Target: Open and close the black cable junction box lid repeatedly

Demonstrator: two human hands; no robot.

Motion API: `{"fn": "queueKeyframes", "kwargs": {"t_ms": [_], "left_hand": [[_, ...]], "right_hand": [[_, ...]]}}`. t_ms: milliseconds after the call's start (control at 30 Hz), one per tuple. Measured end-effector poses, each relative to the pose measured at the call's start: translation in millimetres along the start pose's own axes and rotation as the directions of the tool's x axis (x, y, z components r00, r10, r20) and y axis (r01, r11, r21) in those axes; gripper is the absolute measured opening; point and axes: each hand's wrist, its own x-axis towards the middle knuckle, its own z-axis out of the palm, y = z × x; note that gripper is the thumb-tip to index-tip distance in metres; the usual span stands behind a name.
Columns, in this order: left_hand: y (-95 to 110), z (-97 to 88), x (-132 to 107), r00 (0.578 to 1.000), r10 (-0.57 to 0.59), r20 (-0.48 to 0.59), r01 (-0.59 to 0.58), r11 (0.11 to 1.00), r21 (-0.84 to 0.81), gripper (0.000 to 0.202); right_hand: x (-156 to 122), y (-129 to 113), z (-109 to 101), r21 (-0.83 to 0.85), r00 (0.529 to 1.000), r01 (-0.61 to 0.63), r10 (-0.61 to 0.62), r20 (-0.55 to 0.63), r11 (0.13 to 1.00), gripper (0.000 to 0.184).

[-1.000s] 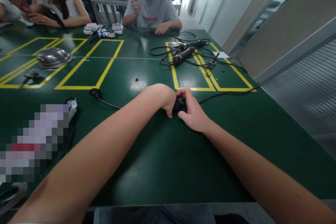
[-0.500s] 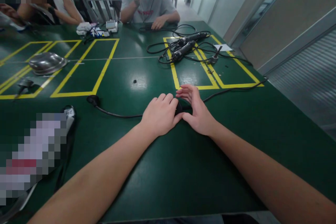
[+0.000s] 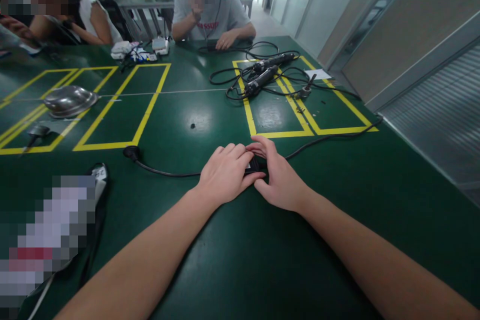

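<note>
A black power adapter (image 3: 254, 164) lies on the green table, mostly covered by my hands. My left hand (image 3: 224, 172) is wrapped over it from the left, thumb along the near side. At its right end my right hand (image 3: 279, 175) curves round, fingers on the far side and thumb on the near side; its fingertips are partly hidden by the left fingers. A black cord (image 3: 168, 174) runs left from the adapter to a black plug (image 3: 131, 153). Another cable (image 3: 322, 138) leads right to the table edge.
Black tool-like cylinders (image 3: 261, 80) with tangled cables lie in yellow-taped frames at back right, near a small metal-and-black part (image 3: 305, 91). A metal bowl-like piece (image 3: 70, 100) is at left. A blurred pouch-like item (image 3: 56, 230) lies nearer. A person (image 3: 221, 15) sits opposite.
The fingers of my right hand have closed in toward the left hand around the adapter's end. The view has tilted slightly, so the table appears lower.
</note>
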Motion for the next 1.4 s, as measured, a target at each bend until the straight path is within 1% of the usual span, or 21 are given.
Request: {"fn": "queueKeyframes", "kwargs": {"t_ms": [100, 200, 267, 367, 433, 500, 667, 833, 933, 1000, 1067, 1100, 1133, 1167, 1233, 1300, 1400], "left_hand": [[-1.6, -1.0, -0.6, 0.995, -0.076, -0.069, 0.068, 0.991, -0.114, 0.046], [-2.8, -0.7, -1.1, 0.968, -0.186, -0.168, 0.143, 0.961, -0.237, 0.041], [-3.3, 0.0, -0.7, 0.937, -0.262, -0.233, 0.190, 0.938, -0.288, 0.038], [-5.0, 0.7, 1.1, 0.857, -0.413, -0.307, 0.320, 0.895, -0.311, 0.036], [-6.9, 1.1, 2.8, 0.816, -0.488, -0.310, 0.406, 0.865, -0.294, 0.038], [-9.2, 2.4, 4.2, 0.800, -0.532, -0.278, 0.463, 0.841, -0.279, 0.042], [-14.9, 8.3, 5.3, 0.801, -0.565, -0.197, 0.508, 0.816, -0.275, 0.041], [-16.2, 8.4, 5.7, 0.812, -0.561, -0.162, 0.509, 0.816, -0.274, 0.039], [-14.1, 6.0, 5.6, 0.813, -0.564, -0.142, 0.511, 0.809, -0.289, 0.039], [-12.3, 4.1, 4.7, 0.811, -0.560, -0.169, 0.500, 0.814, -0.297, 0.035], [-10.9, 1.2, 3.0, 0.808, -0.540, -0.234, 0.481, 0.835, -0.266, 0.026], [-10.4, -0.9, 2.0, 0.815, -0.521, -0.252, 0.473, 0.851, -0.229, 0.021], [-9.8, -3.4, 1.0, 0.828, -0.503, -0.249, 0.470, 0.864, -0.181, 0.019], [-9.2, -6.2, 0.1, 0.845, -0.488, -0.219, 0.471, 0.873, -0.129, 0.022], [-7.4, -12.5, -1.2, 0.866, -0.488, -0.108, 0.487, 0.872, -0.039, 0.034], [-4.5, -18.2, -1.5, 0.855, -0.518, -0.005, 0.518, 0.855, 0.026, 0.047], [0.5, -23.1, -0.7, 0.838, -0.541, 0.075, 0.535, 0.840, 0.086, 0.058]], "right_hand": [[-0.3, -1.9, 0.3, -0.031, 1.000, 0.008, -0.007, 0.012, 0.999, 0.091], [-0.2, -4.0, 0.1, -0.058, 1.000, 0.014, -0.012, 0.027, 0.998, 0.092], [-0.3, -5.1, 0.2, -0.065, 1.000, 0.007, -0.005, 0.026, 0.998, 0.092], [-0.6, -6.3, 1.4, -0.062, 1.000, -0.014, 0.015, 0.016, 0.998, 0.091], [-0.6, -6.9, 2.8, -0.065, 1.000, -0.022, 0.022, 0.005, 0.998, 0.087], [-0.3, -7.6, 4.1, -0.081, 1.000, -0.017, 0.017, -0.011, 0.997, 0.082], [1.9, -11.0, 4.4, -0.140, 0.999, 0.020, -0.026, -0.039, 0.990, 0.065], [4.6, -15.9, 1.9, -0.219, 0.997, 0.030, -0.045, -0.064, 0.975, 0.032], [4.8, -17.7, 1.7, -0.276, 0.997, 0.027, -0.047, -0.066, 0.961, 0.019], [4.3, -18.0, 2.4, -0.290, 0.996, 0.026, -0.048, -0.069, 0.957, 0.013], [3.5, -17.9, 3.7, -0.309, 0.996, 0.009, -0.037, -0.086, 0.951, 0.011], [3.2, -17.8, 4.4, -0.331, 0.995, -0.010, -0.024, -0.099, 0.944, 0.010], [2.9, -17.9, 5.1, -0.361, 0.994, -0.032, -0.008, -0.110, 0.932, 0.011], [2.8, -18.2, 5.8, -0.396, 0.993, -0.052, 0.006, -0.115, 0.917, 0.011], [2.8, -19.5, 6.9, -0.459, 0.995, -0.067, 0.023, -0.100, 0.886, 0.011], [3.2, -21.4, 7.2, -0.494, 0.997, -0.056, 0.026, -0.066, 0.868, 0.010], [3.6, -23.9, 6.6, -0.514, 0.999, -0.040, 0.029, -0.030, 0.857, 0.010]]}}
